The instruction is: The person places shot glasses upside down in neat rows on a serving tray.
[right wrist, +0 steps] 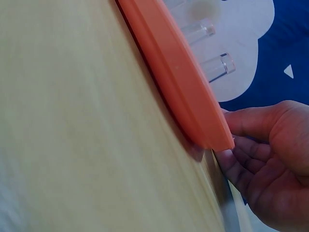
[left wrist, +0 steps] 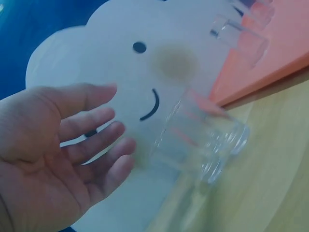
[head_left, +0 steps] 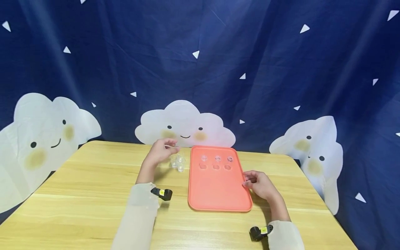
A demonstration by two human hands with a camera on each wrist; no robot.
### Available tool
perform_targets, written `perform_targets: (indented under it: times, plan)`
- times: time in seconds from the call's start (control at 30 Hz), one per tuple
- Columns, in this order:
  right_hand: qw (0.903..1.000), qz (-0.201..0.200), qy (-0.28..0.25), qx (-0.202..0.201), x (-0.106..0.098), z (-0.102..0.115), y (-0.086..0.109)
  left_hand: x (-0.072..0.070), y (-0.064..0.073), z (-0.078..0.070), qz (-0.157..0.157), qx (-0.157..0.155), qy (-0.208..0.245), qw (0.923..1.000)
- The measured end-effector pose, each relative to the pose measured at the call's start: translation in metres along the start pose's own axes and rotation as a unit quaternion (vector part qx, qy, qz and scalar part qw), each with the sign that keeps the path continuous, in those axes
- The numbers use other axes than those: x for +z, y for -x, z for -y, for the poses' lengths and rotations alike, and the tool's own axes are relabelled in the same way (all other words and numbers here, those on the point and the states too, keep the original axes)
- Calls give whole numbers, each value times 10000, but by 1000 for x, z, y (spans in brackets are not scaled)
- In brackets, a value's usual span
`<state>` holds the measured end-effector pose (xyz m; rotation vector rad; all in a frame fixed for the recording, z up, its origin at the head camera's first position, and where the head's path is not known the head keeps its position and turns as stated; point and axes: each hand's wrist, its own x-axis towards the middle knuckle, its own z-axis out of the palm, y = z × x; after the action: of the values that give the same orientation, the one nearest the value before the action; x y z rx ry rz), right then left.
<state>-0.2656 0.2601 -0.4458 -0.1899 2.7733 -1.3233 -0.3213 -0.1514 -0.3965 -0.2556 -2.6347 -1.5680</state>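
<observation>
On the wooden table lies a coral-red tray (head_left: 218, 191). Small clear cups (head_left: 217, 158) stand in a row across its far half. Left of the tray, several more clear cups (head_left: 180, 165) are clustered close together on the wood; the left wrist view shows these cups (left wrist: 203, 135) blurred. My left hand (head_left: 161, 151) hovers just left of and above that cluster. Its fingers are relaxed and hold nothing, apart from the cups. At the tray's right edge, my right hand (head_left: 260, 184) grips the rim, with the thumb above and fingers beneath the edge (right wrist: 219, 135).
The light wooden table (head_left: 78, 201) extends around the tray on all sides. Behind it hangs a dark blue cloth (head_left: 175, 69) with white clouds and triangles. A small black camera is strapped to each wrist, on the left (head_left: 162, 193) and on the right (head_left: 260, 232).
</observation>
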Motion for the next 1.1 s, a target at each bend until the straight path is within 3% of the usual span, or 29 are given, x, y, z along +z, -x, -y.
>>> perform_targets:
  times: [0.13, 0.3, 0.57, 1.1]
  plan:
    - [10000, -1, -3, 1, 0, 0, 1, -11, 5, 10, 506, -66, 150, 9986]
    - [10000, 11, -9, -12, 0, -1, 1, -20, 9, 23, 826, -106, 50, 9965]
    - [10000, 2, -21, -28, 0, -1, 0, -15, 7, 34, 899, -270, -113, 9955]
    - [10000, -40, -30, -21, 0, -1, -1, 0, 6, 40, 825, -438, -406, 9948]
